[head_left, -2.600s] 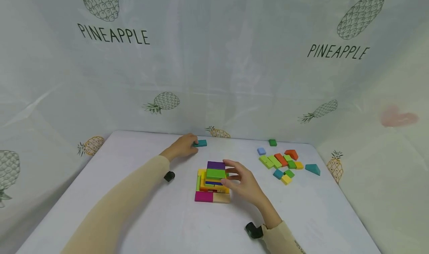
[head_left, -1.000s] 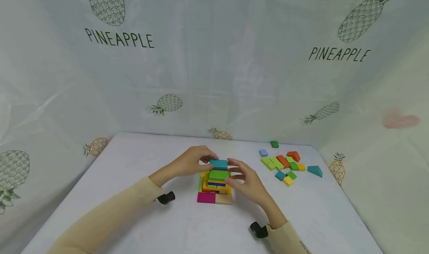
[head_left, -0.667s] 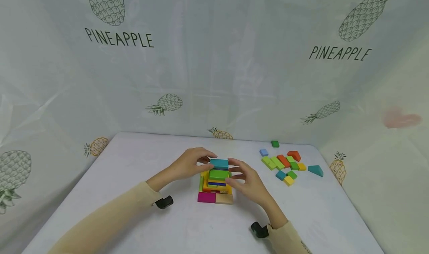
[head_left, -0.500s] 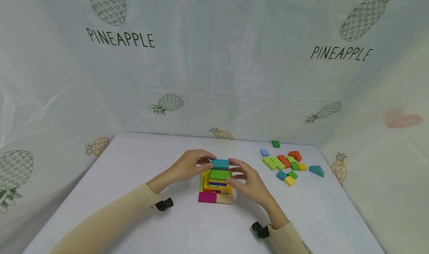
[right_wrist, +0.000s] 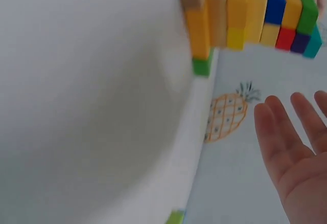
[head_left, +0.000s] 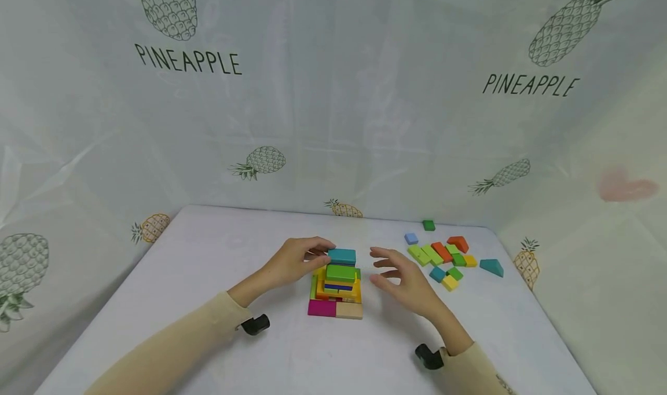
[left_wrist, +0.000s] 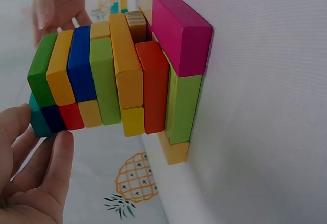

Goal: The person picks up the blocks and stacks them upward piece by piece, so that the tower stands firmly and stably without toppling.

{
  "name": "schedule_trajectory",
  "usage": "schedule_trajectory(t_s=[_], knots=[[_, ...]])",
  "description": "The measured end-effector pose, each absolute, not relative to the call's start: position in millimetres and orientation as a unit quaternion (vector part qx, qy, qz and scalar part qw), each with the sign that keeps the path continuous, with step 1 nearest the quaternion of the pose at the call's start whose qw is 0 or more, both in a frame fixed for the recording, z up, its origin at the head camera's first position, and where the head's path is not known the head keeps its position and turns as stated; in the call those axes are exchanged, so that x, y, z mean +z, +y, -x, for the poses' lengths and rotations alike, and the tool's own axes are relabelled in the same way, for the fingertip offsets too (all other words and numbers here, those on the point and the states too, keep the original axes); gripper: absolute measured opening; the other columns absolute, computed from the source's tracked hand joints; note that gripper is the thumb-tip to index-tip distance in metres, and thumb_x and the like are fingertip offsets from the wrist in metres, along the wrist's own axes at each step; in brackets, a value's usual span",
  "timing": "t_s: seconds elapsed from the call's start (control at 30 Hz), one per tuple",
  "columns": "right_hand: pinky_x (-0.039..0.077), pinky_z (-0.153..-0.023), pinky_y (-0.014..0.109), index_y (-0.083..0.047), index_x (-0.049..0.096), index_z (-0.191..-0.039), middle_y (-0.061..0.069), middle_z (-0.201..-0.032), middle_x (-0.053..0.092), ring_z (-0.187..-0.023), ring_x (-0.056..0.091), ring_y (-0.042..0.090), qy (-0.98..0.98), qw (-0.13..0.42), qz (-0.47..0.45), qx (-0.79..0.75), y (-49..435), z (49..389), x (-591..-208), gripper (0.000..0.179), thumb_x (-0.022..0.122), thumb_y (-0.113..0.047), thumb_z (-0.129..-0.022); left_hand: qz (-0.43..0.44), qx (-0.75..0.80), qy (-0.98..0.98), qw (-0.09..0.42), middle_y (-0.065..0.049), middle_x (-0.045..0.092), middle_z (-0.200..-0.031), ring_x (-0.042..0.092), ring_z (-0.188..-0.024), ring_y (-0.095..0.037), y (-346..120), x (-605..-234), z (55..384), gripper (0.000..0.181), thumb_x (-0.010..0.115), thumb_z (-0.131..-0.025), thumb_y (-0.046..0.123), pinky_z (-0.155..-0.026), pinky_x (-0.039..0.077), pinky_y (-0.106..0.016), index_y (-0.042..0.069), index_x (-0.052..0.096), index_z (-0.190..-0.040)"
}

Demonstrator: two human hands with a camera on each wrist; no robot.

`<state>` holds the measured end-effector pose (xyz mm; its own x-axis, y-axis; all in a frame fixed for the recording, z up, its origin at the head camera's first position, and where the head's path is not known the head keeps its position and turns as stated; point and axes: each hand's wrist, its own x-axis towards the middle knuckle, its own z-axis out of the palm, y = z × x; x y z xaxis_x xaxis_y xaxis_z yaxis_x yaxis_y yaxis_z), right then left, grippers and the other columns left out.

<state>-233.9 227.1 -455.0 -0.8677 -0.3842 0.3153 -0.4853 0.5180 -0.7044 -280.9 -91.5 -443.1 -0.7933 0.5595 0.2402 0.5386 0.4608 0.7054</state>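
Note:
A stepped stack of coloured wooden blocks [head_left: 341, 293] stands mid-table. On its top rear lies a teal block [head_left: 341, 256], with a dark purple block [left_wrist: 54, 119] under it. My left hand [head_left: 292, 262] pinches the teal block's left end between thumb and fingers. In front of the teal block and slightly lower sits a green block [head_left: 340, 273]. My right hand [head_left: 409, 282] hovers to the right of the stack, fingers spread and gently bent, touching nothing. The right wrist view has a gap between its fingers [right_wrist: 283, 137] and the blocks.
Several loose blocks lie at the back right, among them a red block [head_left: 442, 252], a yellow block [head_left: 450, 282] and a teal wedge [head_left: 492, 267]. A pineapple-print cloth [head_left: 333, 123] hangs behind the white table [head_left: 292, 348].
My left hand fetched the teal block from the back of the table and set it on the purple block. Within the last half second my right hand drew away rightward from the stack.

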Motion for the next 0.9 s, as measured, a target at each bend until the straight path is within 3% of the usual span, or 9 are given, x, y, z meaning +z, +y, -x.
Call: schedule_trajectory(t_s=[0.27,0.53,0.7,0.9], knots=[[0.064,-0.088,0.048,-0.005,0.065,-0.141,0.018,-0.129,0.071,-0.107,0.071,0.035,-0.933,0.094,-0.165,0.305,294,264,-464,0.046,0.079,-0.012,-0.097,-0.325,0.405,0.855,0.02,0.008,0.072,-0.131,0.067,-0.112,-0.007,-91,-441,281,0.033,0.069,-0.106,0.028,-0.1,0.058,-0.026,0.02,0.069,-0.138],[0.059,-0.083,0.043,0.001,0.07,-0.134,0.019,-0.117,0.067,-0.092,0.06,0.028,-0.967,0.064,-0.103,0.225,323,301,-472,0.041,0.077,-0.012,-0.096,-0.33,0.404,0.853,0.023,0.009,0.071,-0.13,0.067,-0.112,-0.007,-91,-440,281,0.033,0.068,-0.106,0.027,-0.101,0.057,-0.027,0.02,0.068,-0.138],[0.057,-0.084,0.045,0.003,0.073,-0.127,0.017,-0.11,0.066,-0.091,0.059,0.028,-0.972,0.059,-0.112,0.199,328,313,-476,0.037,0.08,-0.01,-0.093,-0.34,0.403,0.85,0.017,0.01,0.071,-0.131,0.067,-0.112,-0.006,-91,-441,281,0.033,0.068,-0.106,0.028,-0.1,0.057,-0.027,0.021,0.068,-0.138],[0.059,-0.093,0.052,0.001,0.075,-0.126,0.017,-0.112,0.068,-0.098,0.063,0.03,-0.972,0.046,-0.13,0.189,323,316,-479,0.032,0.078,-0.007,-0.094,-0.341,0.402,0.85,0.013,0.011,0.071,-0.13,0.066,-0.113,-0.005,-91,-441,281,0.033,0.068,-0.106,0.027,-0.1,0.057,-0.026,0.021,0.069,-0.138]])
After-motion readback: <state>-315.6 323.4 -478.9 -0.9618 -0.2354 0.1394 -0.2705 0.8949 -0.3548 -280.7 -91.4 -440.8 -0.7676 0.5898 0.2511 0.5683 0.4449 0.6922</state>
